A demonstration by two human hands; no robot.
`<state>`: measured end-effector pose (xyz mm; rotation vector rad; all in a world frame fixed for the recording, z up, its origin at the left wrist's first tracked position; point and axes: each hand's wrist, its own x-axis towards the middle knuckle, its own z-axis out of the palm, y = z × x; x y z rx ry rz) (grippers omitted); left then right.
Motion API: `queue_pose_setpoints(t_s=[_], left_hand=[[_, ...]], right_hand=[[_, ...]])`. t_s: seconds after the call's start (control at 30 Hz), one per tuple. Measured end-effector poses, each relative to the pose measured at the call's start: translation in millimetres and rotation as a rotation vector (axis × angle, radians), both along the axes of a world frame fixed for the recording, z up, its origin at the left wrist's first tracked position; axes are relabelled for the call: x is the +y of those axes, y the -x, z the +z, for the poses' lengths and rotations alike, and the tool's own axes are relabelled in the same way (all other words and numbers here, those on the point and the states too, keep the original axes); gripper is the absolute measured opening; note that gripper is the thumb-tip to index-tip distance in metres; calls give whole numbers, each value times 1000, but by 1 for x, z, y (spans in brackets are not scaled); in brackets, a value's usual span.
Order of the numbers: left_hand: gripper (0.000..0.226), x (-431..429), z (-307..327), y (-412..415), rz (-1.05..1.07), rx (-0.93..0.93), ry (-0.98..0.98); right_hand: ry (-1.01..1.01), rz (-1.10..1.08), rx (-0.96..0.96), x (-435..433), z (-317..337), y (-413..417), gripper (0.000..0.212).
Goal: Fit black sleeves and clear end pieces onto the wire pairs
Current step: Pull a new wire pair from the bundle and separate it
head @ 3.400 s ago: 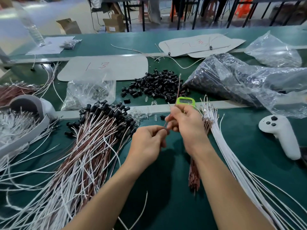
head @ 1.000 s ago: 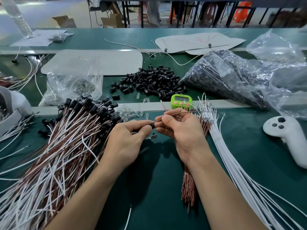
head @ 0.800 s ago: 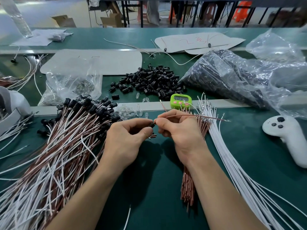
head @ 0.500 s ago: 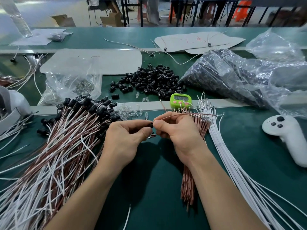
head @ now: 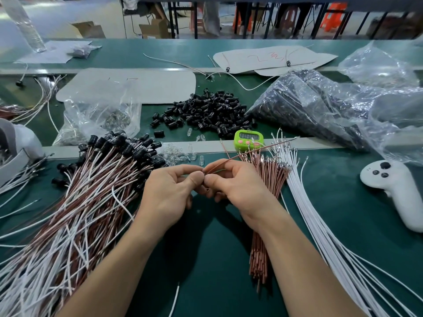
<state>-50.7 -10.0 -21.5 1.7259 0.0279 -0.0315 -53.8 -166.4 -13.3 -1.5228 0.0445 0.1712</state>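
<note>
Mostly green worktop (head: 217, 259); cardboard boxes (head: 155, 28) on the floor behind. Left hand (head: 169, 193) and right hand (head: 238, 188) pinch one brown wire (head: 251, 151) over it, short of the black sleeves (head: 206, 113). Wire's far end now tilts higher than before.

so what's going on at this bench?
A person is assembling wire pairs by hand. The left hand and right hand meet fingertip to fingertip, both pinching the near end of one brown wire. Finished pairs with black sleeves lie piled left; loose sleeves and clear end pieces behind; bare wires right.
</note>
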Motion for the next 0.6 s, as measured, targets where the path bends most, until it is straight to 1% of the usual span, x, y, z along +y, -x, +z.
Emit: queue_pose_setpoints(t_s=[0.1,0.27,0.37,0.43,0.53,0.6], left_hand=[[9,1,-1,0,-7,6,3],[13,-3,-4,1,-36,-6,19],[15,-4,0,3,-59,-24,106],[18,-5,4,4,-70,-9,173],[29,-2,10,7,-93,52,298],[30,1,15,10,-174,96,409]], right_hand=[[-14,-3,12,0,1,1,12],[-152,-33,55,-4,5,1,20],[-216,-89,72,-5,6,0,22],[-308,-167,105,-7,6,-3,19],[-467,-243,133,-13,7,-7,15],[-537,-259,133,-14,8,-8,14]])
